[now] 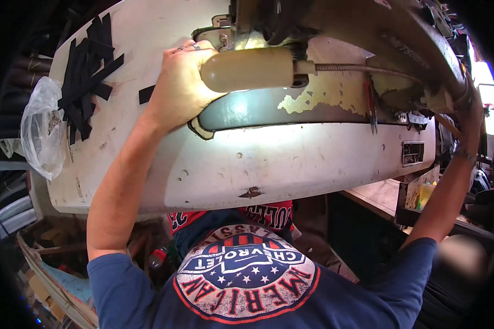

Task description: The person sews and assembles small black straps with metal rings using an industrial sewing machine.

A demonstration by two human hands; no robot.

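A sewing machine arm [417,38] stretches over the pale work table [203,170], with its grey, worn bed [258,109] set into the top. My left hand [184,82], a ring on one finger, is at the left end of the bed beside the needle area. Its fingers are bent and partly behind a cream-coloured lamp [250,70] on a flexible metal neck; whatever they hold is hidden. At the machine's right end, my right hand [473,109] reaches up against the handwheel side, its fingers out of sight. A red-handled slim tool [369,104] lies on the bed.
Black fabric strips [88,82] are heaped on the table's left side, beside a clear plastic bag [41,129]. One short black strip [146,94] lies near my left wrist. Under the table at left is a bin of scraps [55,257]. A wooden surface [376,197] sits lower right.
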